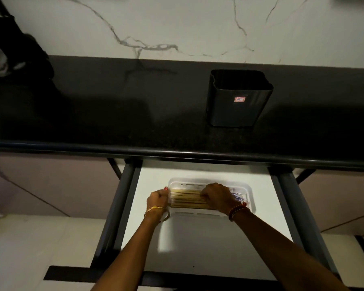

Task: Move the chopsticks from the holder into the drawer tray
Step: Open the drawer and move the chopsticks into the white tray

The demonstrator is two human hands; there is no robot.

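Seemingly the job was close to done. Taking the white tray [249,191] in the open drawer [198,244] as the landmark, and going from its left end: the left hand [157,199] was at that end, fingers curled against the rim and the tips of the chopsticks [186,199], as if squaring them up; whether it truly gripped anything could not be told. A gold bangle [153,208] sat on that wrist. The chopsticks lay flat inside the tray, side by side, running along its length, pale and bundled close. Over their right part the right hand [218,196] was curled down on top of the bundle, fingers bent over the sticks and pressing or holding them in place; a red bead bracelet [237,210] was on that wrist. Beyond the tray and up to its right, on the dark table [114,114], stood the black holder [239,97], upright, with nothing seen rising above its rim. By that showing the transfer itself looked complete, and what remained was likely only to let go, withdraw both hands and perhaps push the drawer closed.
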